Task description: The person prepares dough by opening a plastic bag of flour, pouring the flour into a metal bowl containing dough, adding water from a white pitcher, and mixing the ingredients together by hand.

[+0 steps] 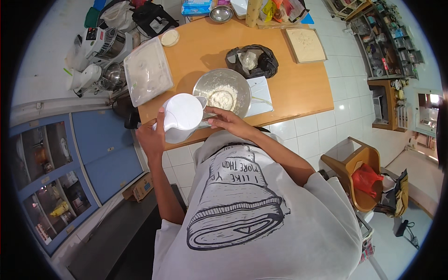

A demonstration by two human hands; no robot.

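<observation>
My left hand (153, 133) grips a white lidded plastic pitcher (183, 112) by its handle. The pitcher's spout lies over the near-left rim of a metal mixing bowl (201, 84). A mound of pale flour (221, 98) sits inside the bowl, with more dusted up the wall. My right hand (227, 122) is at the bowl's near edge, its fingers stretched toward the pitcher. Whether those fingertips touch the pitcher or the rim, I cannot tell. Any liquid in the pitcher is hidden by its lid.
On the wooden table (298, 88) are a lidded plastic tub (148, 70), a black plastic bag (266, 63), a flat white rectangular thing (259, 95) and a tray of pale dough (305, 45). Stand mixers (88, 77) stand at left. A brown chair (343, 165) stands at right.
</observation>
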